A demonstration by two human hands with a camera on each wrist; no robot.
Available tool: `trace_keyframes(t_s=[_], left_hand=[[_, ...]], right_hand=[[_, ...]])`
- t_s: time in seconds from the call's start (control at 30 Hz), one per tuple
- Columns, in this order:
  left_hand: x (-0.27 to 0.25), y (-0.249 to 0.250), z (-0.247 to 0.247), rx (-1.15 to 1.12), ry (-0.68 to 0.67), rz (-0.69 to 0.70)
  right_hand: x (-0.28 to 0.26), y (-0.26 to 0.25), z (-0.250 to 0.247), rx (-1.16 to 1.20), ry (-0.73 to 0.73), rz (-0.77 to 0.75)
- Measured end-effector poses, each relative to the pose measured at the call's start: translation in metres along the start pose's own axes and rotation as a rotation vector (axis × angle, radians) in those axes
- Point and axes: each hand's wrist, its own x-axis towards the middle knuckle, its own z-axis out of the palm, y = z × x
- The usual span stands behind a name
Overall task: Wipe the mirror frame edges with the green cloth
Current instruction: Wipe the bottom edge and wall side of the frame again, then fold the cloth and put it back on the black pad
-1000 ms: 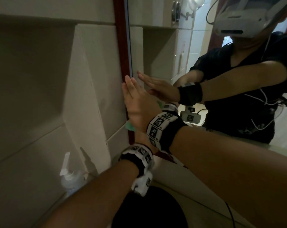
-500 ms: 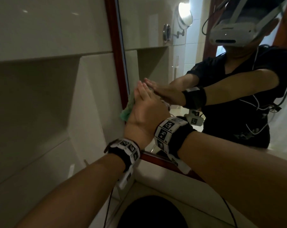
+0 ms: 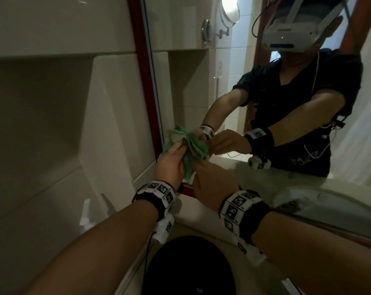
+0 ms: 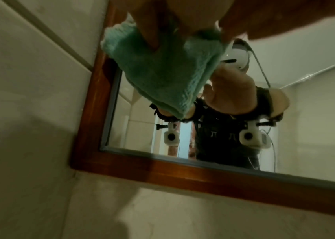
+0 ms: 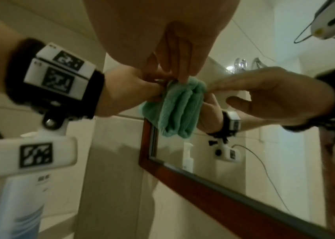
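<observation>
At the mirror's lower left corner: one green cloth (image 3: 185, 145), bunched in folds, held up in front of the glass, just beside the frame's upright edge.
Left hand: my left hand (image 3: 169, 167) grips the cloth, fingers curled round its folds.
Right hand: my right hand (image 3: 214, 184) pinches the cloth's top edge from the other side with its fingertips (image 5: 183, 77).
Mirror frame: one red-brown wooden mirror frame (image 4: 93, 129); two edges meet at the corner below the cloth.
Wristbands: two, one on each wrist, with black-and-white markers.
Bottles: one pump bottle (image 5: 17, 207) standing low at left.
</observation>
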Motion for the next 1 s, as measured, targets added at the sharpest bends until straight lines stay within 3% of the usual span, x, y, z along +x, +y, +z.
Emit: trace_keyframes(t_s=[0.1,0.3,0.4,0.63,0.8,0.93,1.0], left_hand=[[0.007,0.010,-0.011,-0.027,0.023,-0.024],[0.022,0.012,-0.021,0.147,0.109,0.022],[0.026,0.011,-0.019,0.208,0.124,0.025],[0.012,0.003,-0.029,0.357,-0.007,0.092],[-0.043,0.017,-0.032,0.085,0.013,0.068],[-0.094,0.043,-0.034,-0.440,-0.159,-0.178],[-0.115,0.057,-0.040,-0.553,-0.165,-0.255]], right_hand=[[-0.005,0.003,0.011,-0.077,-0.109,0.140],[0.008,0.003,0.042,0.041,-0.138,0.338],[0.011,-0.001,0.048,0.078,-0.138,0.379],[0.010,0.000,0.045,0.102,-0.128,0.401],[-0.014,0.011,0.056,0.139,-0.191,0.409],[-0.046,0.016,0.048,0.386,-0.163,0.493],[-0.067,0.015,0.038,0.518,-0.154,0.539]])
